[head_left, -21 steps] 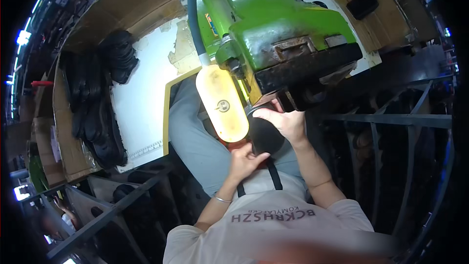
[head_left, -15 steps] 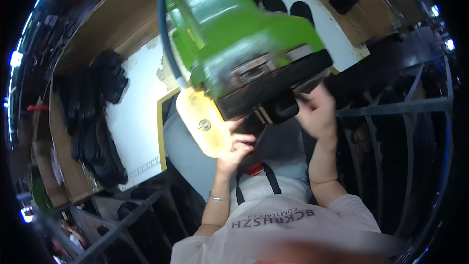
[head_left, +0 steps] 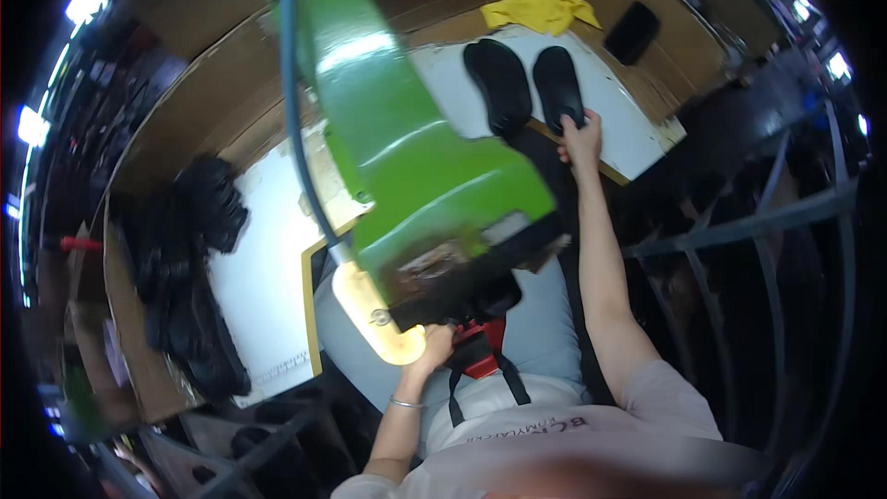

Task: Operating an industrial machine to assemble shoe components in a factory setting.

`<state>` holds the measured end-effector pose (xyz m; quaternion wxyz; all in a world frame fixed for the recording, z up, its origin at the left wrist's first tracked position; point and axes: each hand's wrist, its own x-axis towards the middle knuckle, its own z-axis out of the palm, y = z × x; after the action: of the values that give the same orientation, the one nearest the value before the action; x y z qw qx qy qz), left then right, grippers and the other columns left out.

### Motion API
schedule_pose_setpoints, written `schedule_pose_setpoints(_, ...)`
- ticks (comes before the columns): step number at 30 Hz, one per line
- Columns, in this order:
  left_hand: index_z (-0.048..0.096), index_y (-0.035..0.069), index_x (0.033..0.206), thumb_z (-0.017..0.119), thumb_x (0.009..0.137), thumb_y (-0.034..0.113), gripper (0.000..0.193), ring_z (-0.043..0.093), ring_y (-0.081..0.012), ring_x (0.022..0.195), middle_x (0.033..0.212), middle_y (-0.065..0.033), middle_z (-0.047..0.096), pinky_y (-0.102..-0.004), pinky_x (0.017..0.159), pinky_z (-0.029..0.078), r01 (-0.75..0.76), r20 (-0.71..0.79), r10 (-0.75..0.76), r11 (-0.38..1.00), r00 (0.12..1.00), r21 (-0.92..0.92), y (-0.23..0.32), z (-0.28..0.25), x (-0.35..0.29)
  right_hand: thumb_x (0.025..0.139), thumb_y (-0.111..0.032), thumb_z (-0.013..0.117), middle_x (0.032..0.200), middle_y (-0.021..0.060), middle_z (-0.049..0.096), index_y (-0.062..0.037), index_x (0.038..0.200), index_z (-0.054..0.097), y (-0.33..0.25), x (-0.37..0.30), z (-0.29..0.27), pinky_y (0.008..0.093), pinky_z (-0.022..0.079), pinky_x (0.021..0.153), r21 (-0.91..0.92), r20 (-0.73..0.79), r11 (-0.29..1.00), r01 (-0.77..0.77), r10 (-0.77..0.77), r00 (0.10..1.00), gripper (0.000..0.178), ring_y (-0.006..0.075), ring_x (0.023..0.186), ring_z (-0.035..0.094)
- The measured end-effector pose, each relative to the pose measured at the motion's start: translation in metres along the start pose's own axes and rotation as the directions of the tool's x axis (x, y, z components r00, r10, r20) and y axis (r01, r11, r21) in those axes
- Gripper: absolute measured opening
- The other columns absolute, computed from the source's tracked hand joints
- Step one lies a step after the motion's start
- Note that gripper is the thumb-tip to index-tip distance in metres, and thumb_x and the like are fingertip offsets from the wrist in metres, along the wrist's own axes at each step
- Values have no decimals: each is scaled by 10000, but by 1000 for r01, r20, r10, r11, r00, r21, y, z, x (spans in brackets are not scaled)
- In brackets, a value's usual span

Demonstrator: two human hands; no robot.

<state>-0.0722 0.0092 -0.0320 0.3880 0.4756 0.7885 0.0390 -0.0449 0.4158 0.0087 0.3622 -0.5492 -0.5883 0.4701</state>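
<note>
A green machine head (head_left: pixel 397 129), shaped like an industrial sewing machine, reaches over my lap. My right hand (head_left: pixel 582 140) is at the right of the white tabletop, its thumb and fingers closed on the near end of a black shoe sole (head_left: pixel 557 83). Another black sole (head_left: pixel 499 83) lies just left of that one. Beneath the machine's near end is my left hand (head_left: pixel 438 347), beside a lit, pale yellow lamp (head_left: pixel 377 314). Its fingers are mostly hidden by lamp and machine. A dark piece (head_left: pixel 499 296) shows under the head, too shaded to make out.
Black soles or shoe parts (head_left: pixel 189 268) are heaped on the left of the white tabletop (head_left: pixel 263 286). Cardboard walls (head_left: pixel 231 65) surround its far side. A yellow cloth (head_left: pixel 540 9) and a black flat object (head_left: pixel 633 32) lie at the back. Metal rails (head_left: pixel 739 222) run at right.
My right hand has left the machine's near end and reached far right, onto the black sole. My left hand stays under the machine. The view has shifted, showing both soles more fully.
</note>
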Motion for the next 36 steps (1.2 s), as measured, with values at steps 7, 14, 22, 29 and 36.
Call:
schedule_pose_setpoints(7, 601, -4, 1043, 574, 837, 65, 219, 635, -307, 842, 965, -170, 648, -331, 734, 499, -354, -780, -320, 754, 537, -553, -105, -112, -19, 774, -325, 683, 1028, 155, 602, -33, 1176, 524, 0, 34, 48, 338, 542, 610, -354, 28, 898, 259, -267, 963, 522, 234, 896, 616)
schedule_pose_setpoints(14, 478, 54, 1240, 720, 734, 327, 624, 444, -370, 1103, 1213, -234, 486, -474, 925, 356, 241, -926, -236, 919, -294, -311, -232, -256, -22, 783, -274, 673, 980, 128, 608, -30, 1141, 541, -51, -16, 126, 318, 525, 605, -32, 202, 963, 269, -257, 945, 452, 205, 851, 613)
schedule_pose_setpoints(22, 538, 196, 1157, 751, 713, 271, 499, 277, -466, 1240, 1282, -130, 374, -728, 957, 199, 525, -853, -514, 754, 96, -395, -246, -308, 30, 794, -215, 661, 927, 97, 615, -28, 1100, 561, -20, -2, 57, 296, 504, 600, 252, 222, 949, 188, -246, 943, 372, 172, 799, 609)
schedule_pose_setpoints(29, 545, 88, 918, 561, 615, -128, 373, 487, -305, 1085, 1039, -91, 536, -598, 960, 328, 105, -961, -68, 994, 267, -41, -207, -220, -8, 803, -164, 650, 880, 70, 621, -26, 1064, 579, 38, -23, -14, 276, 487, 595, 408, 223, 913, 2, -101, 970, 304, 142, 753, 606)
schedule_pose_setpoints(36, 467, 24, 700, 545, 600, -182, 242, 591, -288, 997, 956, -135, 613, -346, 882, 443, -592, -974, -130, 776, 185, -216, -99, -112, -113, 863, -131, 602, 1018, 173, 619, 42, 1183, 502, 68, -189, -17, 329, 536, 651, 318, 789, 911, -263, -100, 606, 378, 201, 768, 631)
